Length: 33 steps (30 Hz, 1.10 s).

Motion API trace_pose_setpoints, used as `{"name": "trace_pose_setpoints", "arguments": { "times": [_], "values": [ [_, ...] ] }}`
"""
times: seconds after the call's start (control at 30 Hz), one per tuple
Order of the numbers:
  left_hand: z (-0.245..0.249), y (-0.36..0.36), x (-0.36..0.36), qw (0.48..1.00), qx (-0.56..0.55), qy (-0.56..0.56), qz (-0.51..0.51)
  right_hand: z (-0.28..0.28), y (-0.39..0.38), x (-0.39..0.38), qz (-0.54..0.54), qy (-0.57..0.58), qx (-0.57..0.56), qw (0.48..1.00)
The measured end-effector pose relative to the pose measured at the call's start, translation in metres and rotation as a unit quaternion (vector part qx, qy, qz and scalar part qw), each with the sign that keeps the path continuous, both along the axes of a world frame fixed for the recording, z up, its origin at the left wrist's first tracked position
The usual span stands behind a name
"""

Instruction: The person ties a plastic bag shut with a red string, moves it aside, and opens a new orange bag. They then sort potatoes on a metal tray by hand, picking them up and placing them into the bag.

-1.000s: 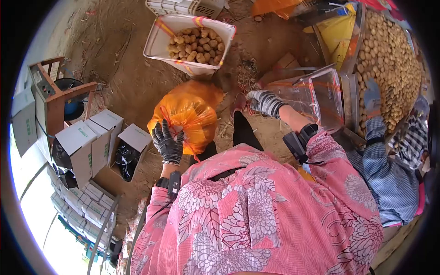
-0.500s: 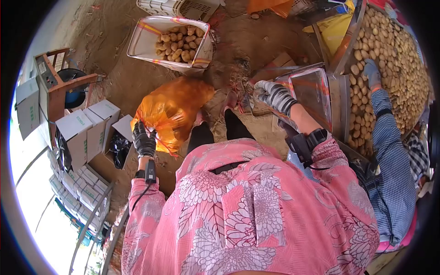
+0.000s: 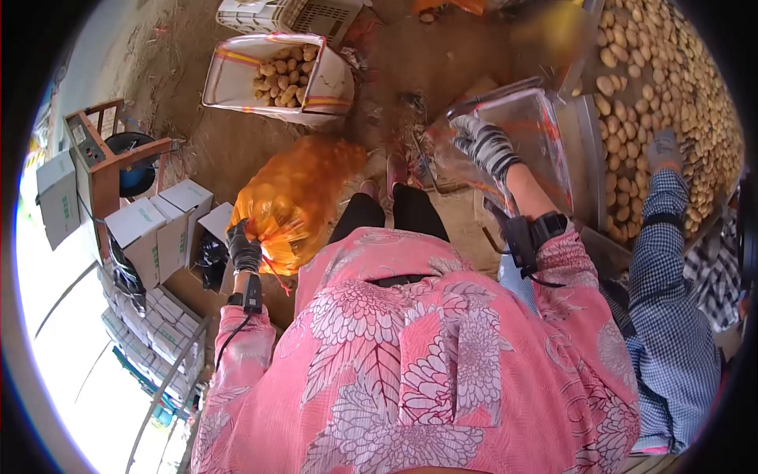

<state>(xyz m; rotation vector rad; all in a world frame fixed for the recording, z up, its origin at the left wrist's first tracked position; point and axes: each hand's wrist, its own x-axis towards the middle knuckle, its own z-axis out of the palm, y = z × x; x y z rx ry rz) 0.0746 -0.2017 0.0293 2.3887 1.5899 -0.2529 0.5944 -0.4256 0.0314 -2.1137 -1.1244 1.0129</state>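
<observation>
My left hand (image 3: 245,246), in a dark grey glove, is closed on the gathered top of a full orange sack (image 3: 294,201) lying on the dirt floor. A red tie hangs beside the fingers. My right hand (image 3: 485,146), in a black-and-white striped glove, is held out over a plastic-lined bin (image 3: 559,150) with a metal-edged rim. Its fingers are curled; whatever they may hold is hidden. The bin stands against a potato-covered sorting table (image 3: 588,130).
A white lined basket (image 3: 229,99) with potatoes (image 3: 286,77) stands ahead left. Cardboard boxes (image 3: 142,225) and a wooden-framed machine (image 3: 99,162) are at left. At right, a co-worker's gloved hand (image 3: 665,150) reaches over the heaped potatoes (image 3: 632,118). Plastic crates (image 3: 324,24) sit at the back.
My right hand has moved slightly up and right, over the bin. The sack looks more upright and rounder, still in my left hand. The co-worker's hand has shifted. The camera view has turned somewhat.
</observation>
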Motion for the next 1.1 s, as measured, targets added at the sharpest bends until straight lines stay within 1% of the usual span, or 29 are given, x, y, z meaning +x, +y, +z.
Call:
{"name": "trace_pose_setpoints", "arguments": {
  "times": [0.07,0.13,0.17,0.2,0.27,0.3,0.33,0.4,0.43,0.47,0.53,0.57,0.63,0.7,0.73,0.77,0.8,0.83,0.87,0.9,1.03,1.1],
  "values": [
    [0.013,-0.009,0.002,0.998,-0.037,-0.033,0.025,0.017,-0.002,-0.002,0.000,0.006,-0.109,0.994],
    [0.002,-0.018,-0.013,0.996,-0.059,-0.058,0.030,-0.039,-0.023,-0.002,0.006,-0.004,0.013,1.000],
    [-0.021,-0.026,-0.032,0.983,-0.056,-0.158,0.078,-0.021,-0.020,0.001,0.018,-0.017,-0.043,0.999],
    [-0.017,-0.033,-0.034,0.983,-0.058,-0.156,0.081,-0.008,-0.018,0.002,0.020,-0.015,-0.045,0.999],
    [-0.009,-0.055,-0.034,0.994,-0.002,0.009,0.112,0.007,-0.015,0.004,-0.003,0.027,-0.063,0.998],
    [-0.024,-0.064,-0.051,0.978,-0.049,-0.060,0.194,-0.003,-0.018,0.004,-0.001,-0.010,-0.034,0.999],
    [-0.036,-0.076,-0.057,0.973,-0.044,-0.065,0.217,-0.002,-0.019,0.004,0.022,-0.014,-0.030,0.999],
    [-0.048,-0.097,-0.071,0.958,-0.029,-0.120,0.260,0.001,-0.011,-0.001,0.041,-0.034,-0.024,0.998],
    [-0.050,-0.107,-0.075,0.957,-0.046,-0.108,0.266,-0.016,-0.010,0.002,0.005,0.077,-0.033,0.996],
    [-0.052,-0.117,-0.075,0.954,-0.072,-0.094,0.275,-0.030,-0.006,0.004,-0.028,0.188,-0.061,0.980],
    [-0.041,-0.128,-0.047,0.930,-0.182,-0.020,0.318,-0.020,0.006,0.000,0.031,0.147,-0.057,0.987],
    [-0.041,-0.146,-0.040,0.929,-0.175,-0.028,0.324,-0.012,0.017,-0.007,0.059,0.146,-0.055,0.986],
    [-0.046,-0.163,-0.037,0.926,-0.169,-0.043,0.335,0.009,0.036,-0.016,0.073,0.096,-0.054,0.991],
    [-0.060,-0.181,-0.038,0.923,-0.291,-0.057,0.246,0.028,0.060,-0.024,0.097,0.083,-0.072,0.989],
    [-0.073,-0.195,-0.044,0.918,-0.294,-0.063,0.258,0.033,0.071,-0.029,0.111,0.074,-0.089,0.987],
    [-0.086,-0.212,-0.050,0.864,-0.314,-0.146,0.367,0.030,0.079,-0.032,0.115,0.074,-0.067,0.988],
    [-0.097,-0.228,-0.059,0.790,-0.326,-0.224,0.468,0.030,0.085,-0.034,0.130,0.072,-0.073,0.986],
    [-0.102,-0.237,-0.061,0.770,-0.329,-0.239,0.491,0.039,0.092,-0.040,0.130,0.072,-0.085,0.985],
    [-0.103,-0.242,-0.061,0.778,-0.333,-0.226,0.483,0.047,0.099,-0.044,0.131,0.071,-0.095,0.984],
    [-0.104,-0.245,-0.060,0.781,-0.336,-0.217,0.479,0.052,0.103,-0.046,0.157,0.052,-0.098,0.981],
    [-0.105,-0.243,-0.056,0.791,-0.345,-0.201,0.464,0.045,0.115,-0.034,0.172,0.047,-0.150,0.972],
    [-0.104,-0.237,-0.054,0.800,-0.349,-0.189,0.450,0.036,0.124,-0.027,0.169,0.058,-0.135,0.975]
  ]
}}
